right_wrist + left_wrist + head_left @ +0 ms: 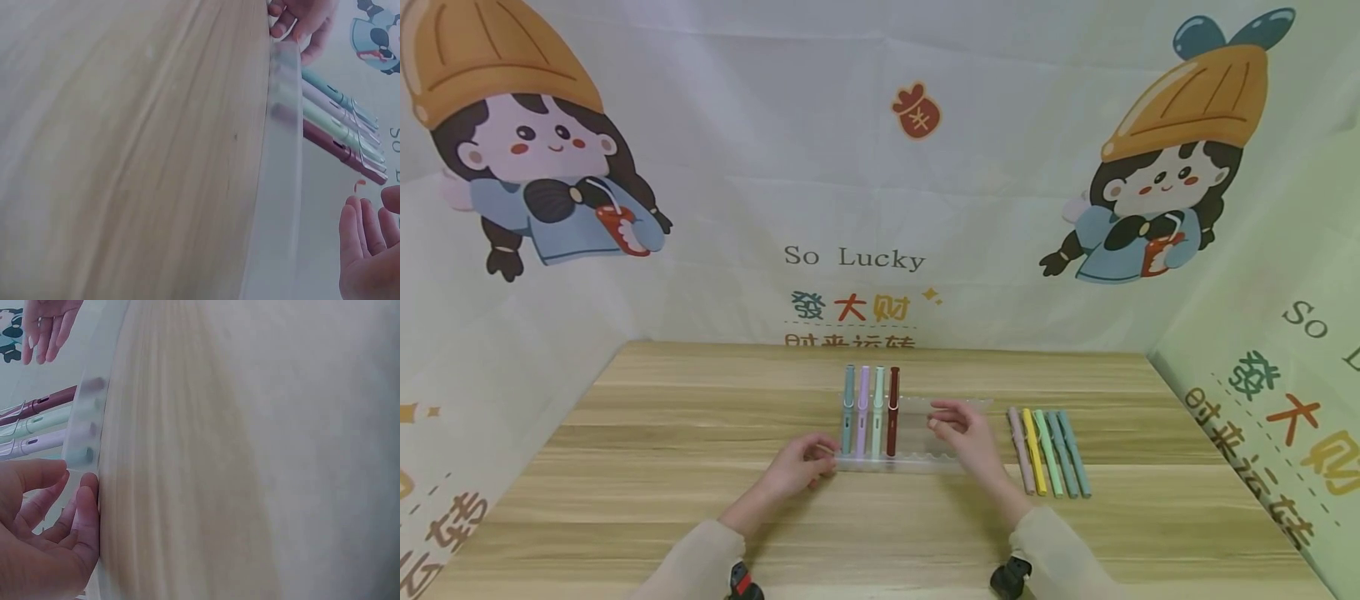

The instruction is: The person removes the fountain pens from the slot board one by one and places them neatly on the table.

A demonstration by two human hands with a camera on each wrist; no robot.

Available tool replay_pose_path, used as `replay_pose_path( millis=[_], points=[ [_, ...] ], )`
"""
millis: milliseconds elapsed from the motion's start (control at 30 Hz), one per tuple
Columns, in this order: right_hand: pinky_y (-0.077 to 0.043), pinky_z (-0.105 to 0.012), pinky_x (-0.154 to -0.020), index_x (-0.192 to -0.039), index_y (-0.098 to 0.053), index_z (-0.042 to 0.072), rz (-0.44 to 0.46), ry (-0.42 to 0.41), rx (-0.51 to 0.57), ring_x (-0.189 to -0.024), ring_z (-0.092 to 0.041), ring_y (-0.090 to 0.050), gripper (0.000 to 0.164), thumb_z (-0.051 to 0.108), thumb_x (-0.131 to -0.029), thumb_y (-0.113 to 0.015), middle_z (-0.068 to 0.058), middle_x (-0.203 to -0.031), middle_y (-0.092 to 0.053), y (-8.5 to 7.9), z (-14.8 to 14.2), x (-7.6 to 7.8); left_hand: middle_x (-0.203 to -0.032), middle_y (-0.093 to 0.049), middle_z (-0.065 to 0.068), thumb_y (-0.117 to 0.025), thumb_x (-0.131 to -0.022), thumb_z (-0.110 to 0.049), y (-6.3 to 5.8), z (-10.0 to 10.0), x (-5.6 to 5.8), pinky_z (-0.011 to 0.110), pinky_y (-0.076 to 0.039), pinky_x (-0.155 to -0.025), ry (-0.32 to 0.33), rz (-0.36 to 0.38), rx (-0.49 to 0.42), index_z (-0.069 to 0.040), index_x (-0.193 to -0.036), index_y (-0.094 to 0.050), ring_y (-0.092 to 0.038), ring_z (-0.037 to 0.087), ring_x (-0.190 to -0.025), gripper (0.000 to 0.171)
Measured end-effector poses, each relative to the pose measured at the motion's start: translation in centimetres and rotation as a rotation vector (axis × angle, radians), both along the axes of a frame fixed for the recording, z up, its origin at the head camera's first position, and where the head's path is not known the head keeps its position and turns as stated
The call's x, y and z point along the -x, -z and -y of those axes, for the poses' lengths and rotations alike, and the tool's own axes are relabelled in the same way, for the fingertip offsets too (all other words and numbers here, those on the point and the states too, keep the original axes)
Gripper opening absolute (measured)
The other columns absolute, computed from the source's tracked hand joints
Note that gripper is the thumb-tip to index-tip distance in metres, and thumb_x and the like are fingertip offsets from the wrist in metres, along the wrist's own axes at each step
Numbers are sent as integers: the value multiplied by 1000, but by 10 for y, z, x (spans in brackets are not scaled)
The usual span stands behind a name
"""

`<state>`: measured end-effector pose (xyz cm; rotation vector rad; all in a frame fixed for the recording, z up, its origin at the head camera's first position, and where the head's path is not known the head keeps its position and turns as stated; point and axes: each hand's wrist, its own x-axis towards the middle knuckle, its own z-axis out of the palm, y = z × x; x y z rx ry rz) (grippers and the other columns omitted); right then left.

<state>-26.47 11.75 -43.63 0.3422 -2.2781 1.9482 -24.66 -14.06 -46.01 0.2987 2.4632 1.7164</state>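
A clear plastic pen rack (pixel 917 464) stands on the table with a scalloped front strip. In its left part lean a grey-blue pen (pixel 848 408), a lilac pen (pixel 862 412), a pale green pen (pixel 877 412) and a dark red pen (pixel 892 411), caps up. My left hand (pixel 807 461) holds the rack's left end, thumb and curled fingers right at its corner. Over the rack's right part hovers my right hand (pixel 966 433), fingers loosely bent, nothing between them. In the right wrist view its palm and fingers (pixel 362 234) show beside the dark red pen.
Right of the rack lie several capped pens side by side, among them a mauve pen (pixel 1021 450), a yellow pen (pixel 1034 450) and a light green pen (pixel 1048 454). The wooden table (pixel 700 417) meets a printed cloth backdrop (pixel 722 275) behind and at both sides.
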Motion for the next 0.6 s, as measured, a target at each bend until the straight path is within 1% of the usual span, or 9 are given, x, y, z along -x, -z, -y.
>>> replay_pose_path(
  millis=[100, 133, 233, 333, 367, 433, 600],
  points=[
    [-47, -28, -74, -109, -54, -7, -20, -3, -41, -87, -27, -58, 30, -3, -80, -58, -22, -96, -59, -1, 8, 0, -77, -58, 10, -53, -83, 4, 0, 0, -1, 32, -45, -53, 9, -7, -4, 7, -99, -54, -55, 21, -68, 17],
    [-47, -29, -74, -109, -53, -7, -27, -6, -47, -87, -28, -58, 31, -3, -80, -59, -23, -96, -59, -1, 10, 0, -77, -58, 11, -53, -83, 4, -4, -1, -3, 33, -45, -53, 7, -9, -4, 8, -99, -53, -55, 23, -69, 17],
    [-47, -30, -74, -109, -53, -9, -57, -11, -49, -87, -33, -58, 31, -8, -78, -57, -24, -94, -59, 2, 17, 2, -77, -58, 11, -53, -83, 4, -4, -1, -3, 34, -45, -53, 3, -7, -8, 8, -100, -53, -55, 23, -69, 17],
    [-47, -33, -75, -109, -52, -8, -56, -25, -43, -88, -37, -56, 33, -12, -77, -55, -26, -95, -59, 4, 22, 3, -78, -58, 11, -54, -83, 4, -4, -1, -3, 33, -45, -53, -5, -4, -5, 7, -100, -54, -55, 23, -68, 17],
    [-47, -32, -75, -110, -52, -8, -54, -27, -46, -89, -38, -56, 34, -13, -76, -54, -26, -95, -58, 5, 23, 4, -78, -58, 10, -54, -83, 3, 0, 0, -1, 32, -45, -53, -3, -5, -7, 7, -100, -54, -55, 22, -68, 18],
    [-47, -34, -75, -112, -50, -7, -47, -37, -59, -90, -38, -56, 36, -12, -77, -53, -27, -97, -57, 5, 26, 4, -78, -58, 10, -54, -83, 3, -1, 0, -1, 32, -45, -53, -5, -6, -5, 7, -100, -54, -55, 22, -68, 18],
    [-47, -35, -75, -117, -47, -5, -39, -33, -87, -90, -37, -56, 42, -10, -77, -55, -27, -99, -57, 5, 31, 6, -78, -58, 11, -54, -83, 3, -2, 0, -2, 33, -45, -53, -4, -6, -12, 7, -100, -54, -55, 23, -69, 18]
  ],
)
